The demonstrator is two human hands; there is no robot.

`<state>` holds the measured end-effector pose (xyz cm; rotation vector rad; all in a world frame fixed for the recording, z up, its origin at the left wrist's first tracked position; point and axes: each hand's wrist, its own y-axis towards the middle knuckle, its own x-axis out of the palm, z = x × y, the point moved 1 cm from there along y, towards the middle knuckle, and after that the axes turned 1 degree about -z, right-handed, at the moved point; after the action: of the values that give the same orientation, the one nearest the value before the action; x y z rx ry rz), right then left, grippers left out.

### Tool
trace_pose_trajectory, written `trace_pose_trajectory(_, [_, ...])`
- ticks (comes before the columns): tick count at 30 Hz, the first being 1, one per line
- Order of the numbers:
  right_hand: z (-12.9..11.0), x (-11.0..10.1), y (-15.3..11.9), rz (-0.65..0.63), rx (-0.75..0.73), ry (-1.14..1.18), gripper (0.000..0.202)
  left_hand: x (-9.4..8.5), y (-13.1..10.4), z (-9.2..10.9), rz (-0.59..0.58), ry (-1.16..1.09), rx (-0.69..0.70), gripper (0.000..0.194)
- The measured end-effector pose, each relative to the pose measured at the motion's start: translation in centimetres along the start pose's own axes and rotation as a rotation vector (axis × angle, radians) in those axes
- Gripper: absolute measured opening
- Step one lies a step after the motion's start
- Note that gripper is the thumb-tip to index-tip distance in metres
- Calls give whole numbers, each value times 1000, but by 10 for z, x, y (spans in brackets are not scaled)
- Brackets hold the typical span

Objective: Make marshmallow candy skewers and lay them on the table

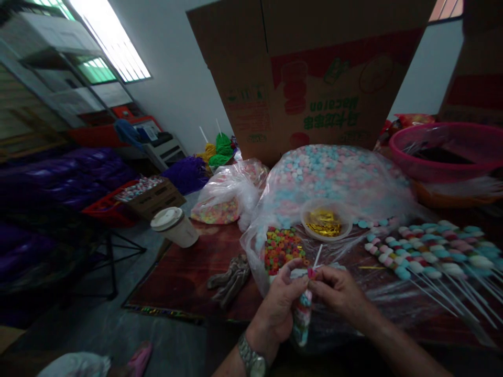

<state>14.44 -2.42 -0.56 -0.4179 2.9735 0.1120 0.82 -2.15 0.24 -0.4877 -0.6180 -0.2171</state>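
My left hand [281, 298], a watch on its wrist, is closed around a marshmallow skewer [302, 320] in clear wrapping. The skewer hangs with its marshmallows down and its white stick [317, 256] pointing up. Where the wrapping gathers at the stick there is a small pink tie [312, 273]. My right hand [340, 289] pinches at this tie, fingertips meeting those of the left. Just beyond the hands are colourful candy rings [281, 248] and a round plastic tub [346, 230] of gold twist ties [324, 224].
A big clear bag of pink and blue marshmallows [326, 173] leans by a Macaron carton [314, 78]. Finished skewers [440, 248] lie at the right, below a pink basin [451, 162]. Grey gloves [231, 277] and a lidded paper cup [176, 226] are at the left.
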Motion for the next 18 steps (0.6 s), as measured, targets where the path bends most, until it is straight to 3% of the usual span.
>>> trace_pose_trajectory(3, [11, 11, -3, 276, -232, -385, 23, 3, 4, -6, 144, 95, 162, 55])
trace_pose_trajectory(5, [5, 10, -4, 366, -467, -686, 23, 4, 6, -10, 185, 221, 271, 50])
trace_pose_trajectory(7, [-5, 5, -5, 422, -603, -839, 22, 5, 5, -6, 204, 338, 331, 55])
trace_pose_trajectory(9, [-17, 0, -8, 445, -685, -904, 20, 9, 1, 7, 174, 389, 234, 62])
trace_pose_trajectory(11, [-26, 2, -12, 382, -774, -948, 19, 13, -6, 28, 60, 326, 37, 68])
trace_pose_trajectory(12, [-28, 4, -14, 320, -763, -925, 20, 15, -10, 41, -36, 256, -40, 74])
trace_pose_trajectory(13, [-29, 6, -15, 269, -690, -855, 22, 16, -14, 54, -89, 180, 39, 76])
trace_pose_trajectory(15, [-29, 8, -14, 260, -402, -590, 25, 13, -20, 72, -100, 142, 250, 78])
trace_pose_trajectory(17, [-28, 8, -13, 337, -168, -335, 26, 7, -20, 69, -158, 408, 156, 75])
trace_pose_trajectory(18, [-28, 9, -12, 369, -128, -254, 26, 3, -19, 62, -148, 576, 138, 64])
